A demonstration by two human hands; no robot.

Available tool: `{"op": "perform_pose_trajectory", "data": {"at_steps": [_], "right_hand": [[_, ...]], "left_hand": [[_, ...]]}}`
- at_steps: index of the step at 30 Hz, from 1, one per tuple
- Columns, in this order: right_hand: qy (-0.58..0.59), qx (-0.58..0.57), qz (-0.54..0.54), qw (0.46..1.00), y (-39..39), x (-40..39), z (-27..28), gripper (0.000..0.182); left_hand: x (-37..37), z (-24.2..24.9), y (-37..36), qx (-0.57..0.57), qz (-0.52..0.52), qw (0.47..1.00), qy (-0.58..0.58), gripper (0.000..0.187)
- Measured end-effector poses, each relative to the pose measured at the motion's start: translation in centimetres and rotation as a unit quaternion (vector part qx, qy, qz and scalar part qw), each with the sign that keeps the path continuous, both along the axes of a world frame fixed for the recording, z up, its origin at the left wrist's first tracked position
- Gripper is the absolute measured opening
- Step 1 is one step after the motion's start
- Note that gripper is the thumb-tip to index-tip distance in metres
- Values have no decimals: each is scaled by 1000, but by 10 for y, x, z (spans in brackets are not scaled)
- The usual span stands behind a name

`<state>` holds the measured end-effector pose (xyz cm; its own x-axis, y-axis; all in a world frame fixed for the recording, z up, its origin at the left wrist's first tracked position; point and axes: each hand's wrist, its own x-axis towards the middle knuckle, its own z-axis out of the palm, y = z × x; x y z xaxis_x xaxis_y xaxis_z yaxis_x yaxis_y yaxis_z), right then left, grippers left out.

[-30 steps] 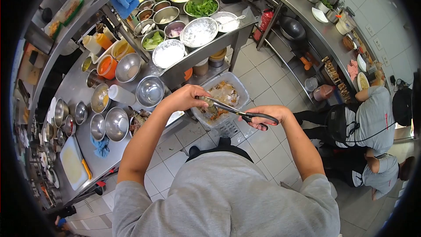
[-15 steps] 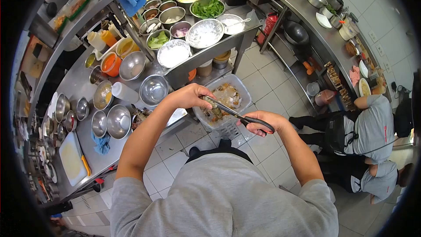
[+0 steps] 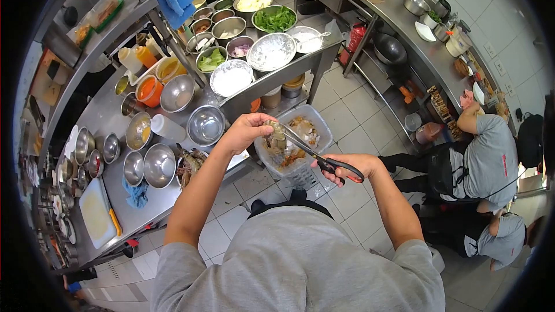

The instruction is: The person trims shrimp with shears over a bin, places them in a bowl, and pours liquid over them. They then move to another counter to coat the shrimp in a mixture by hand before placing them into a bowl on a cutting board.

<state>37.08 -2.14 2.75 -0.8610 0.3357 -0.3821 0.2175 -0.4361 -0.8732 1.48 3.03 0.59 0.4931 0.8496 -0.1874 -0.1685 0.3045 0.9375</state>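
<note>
My left hand [image 3: 247, 133] is closed, pinching a raw greyish prawn [image 3: 276, 137] between thumb and fingers. In my right hand [image 3: 359, 166] are black-handled scissors [image 3: 315, 156], their blades pointing left and reaching the prawn's upper side. Both hands are held over a translucent plastic crate [image 3: 302, 180] on the floor, with shell-like scraps and pale, wet bits inside. Beside my left forearm, a pile of whole prawns [image 3: 188, 166] lies at the counter's edge, partly covered by the arm.
On the left steel counter [image 3: 167, 199] stand metal bowls [image 3: 159, 165], a squeeze bottle [image 3: 167, 128] and a cutting board [image 3: 97, 214] with a yellow-handled knife [image 3: 115, 221]. Ahead are bowls of greens [image 3: 274, 18] and white powder [image 3: 231, 78]. Two people [image 3: 491, 150] stand at the right.
The left hand has shifted slightly left and turned, so more of the prawn shows below the blades. The scissors have tilted more steeply, and the right hand has dropped a little.
</note>
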Motion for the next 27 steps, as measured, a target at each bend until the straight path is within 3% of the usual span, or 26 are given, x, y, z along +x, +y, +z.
{"op": "perform_pose_trajectory", "data": {"at_steps": [2,7,11,13,17,19,22,27], "right_hand": [[18,-3,20,1000,3,1,-11,68],[98,-101,-2,990,4,-12,-20,83],[115,-98,-12,988,1,-20,-23,88],[123,-99,-12,987,1,-21,-26,84],[120,-102,-15,987,1,-18,-15,73],[45,-62,-36,996,-1,-19,-3,57],[22,-43,-41,998,1,-17,-5,45],[-29,-13,-53,998,4,-13,5,49]], "left_hand": [[-1,4,-2,7,15,1000,0,27],[1,26,-6,51,-18,991,121,24],[0,29,-6,71,-40,984,158,24],[-1,26,-5,156,-73,971,167,24],[-2,28,0,143,-95,974,151,26],[-2,30,4,158,-111,964,185,27],[-1,35,8,167,-126,956,205,29],[1,41,12,108,-123,974,158,31]]}}
